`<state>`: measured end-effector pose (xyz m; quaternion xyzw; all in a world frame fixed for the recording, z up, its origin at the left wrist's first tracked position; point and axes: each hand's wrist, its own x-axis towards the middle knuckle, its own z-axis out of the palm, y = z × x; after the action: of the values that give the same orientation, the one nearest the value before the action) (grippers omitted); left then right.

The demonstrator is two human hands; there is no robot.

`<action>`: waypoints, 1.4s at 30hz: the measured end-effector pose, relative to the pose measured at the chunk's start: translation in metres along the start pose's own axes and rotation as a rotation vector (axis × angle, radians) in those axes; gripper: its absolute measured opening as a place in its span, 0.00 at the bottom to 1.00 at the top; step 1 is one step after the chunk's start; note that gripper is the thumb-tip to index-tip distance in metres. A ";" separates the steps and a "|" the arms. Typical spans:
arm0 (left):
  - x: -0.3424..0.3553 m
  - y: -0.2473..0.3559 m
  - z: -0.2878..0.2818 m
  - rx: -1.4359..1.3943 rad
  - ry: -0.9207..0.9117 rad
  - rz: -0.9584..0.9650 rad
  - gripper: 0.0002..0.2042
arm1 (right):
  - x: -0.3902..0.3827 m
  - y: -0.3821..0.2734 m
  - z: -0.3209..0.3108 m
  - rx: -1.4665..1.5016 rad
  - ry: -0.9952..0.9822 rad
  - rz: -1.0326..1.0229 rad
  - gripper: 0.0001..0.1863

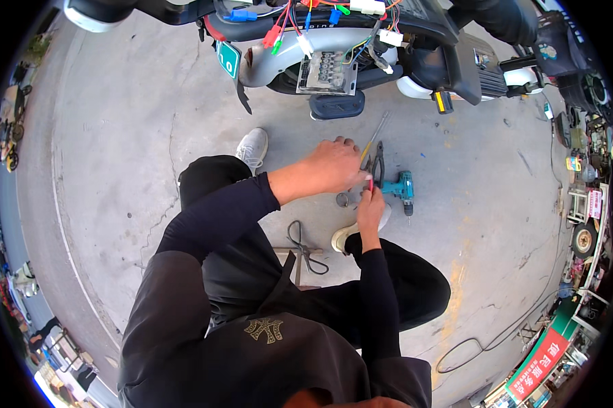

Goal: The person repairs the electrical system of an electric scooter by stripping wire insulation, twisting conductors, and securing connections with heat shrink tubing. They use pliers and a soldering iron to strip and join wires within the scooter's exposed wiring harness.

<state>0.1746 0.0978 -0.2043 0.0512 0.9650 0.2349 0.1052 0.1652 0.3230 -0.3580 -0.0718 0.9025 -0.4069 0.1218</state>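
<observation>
Well, my right hand [370,212] pinches a small red piece [371,185].
Left hand [333,166], ten o'clock: finger grip I can't tell.

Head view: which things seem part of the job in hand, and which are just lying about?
Likely in the job:
red piece, between left hand and right hand
scooter, its connectors and metal module
pliers, screwdriver, drill, scissors, unheld

Likely just lying about:
wheel, far right
cable on the ground

two hands [335,166] [370,212], two shoes [253,147] [344,238], one drill [403,189]
</observation>
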 end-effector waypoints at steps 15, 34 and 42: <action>-0.020 0.011 -0.027 -1.028 0.606 -0.125 0.27 | 0.012 -0.245 -0.096 -0.085 -0.060 -0.461 0.17; 0.003 -0.081 -0.042 -1.853 0.448 -0.437 0.22 | 0.064 -0.227 -0.107 0.510 -0.456 0.260 0.18; -0.015 -0.044 -0.044 -1.865 0.446 -0.418 0.21 | 0.055 -0.208 -0.123 0.837 -0.401 0.461 0.25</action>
<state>0.1774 0.0368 -0.1842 -0.2699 0.3800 0.8838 -0.0417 0.0845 0.2611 -0.1317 0.1070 0.6139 -0.6738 0.3972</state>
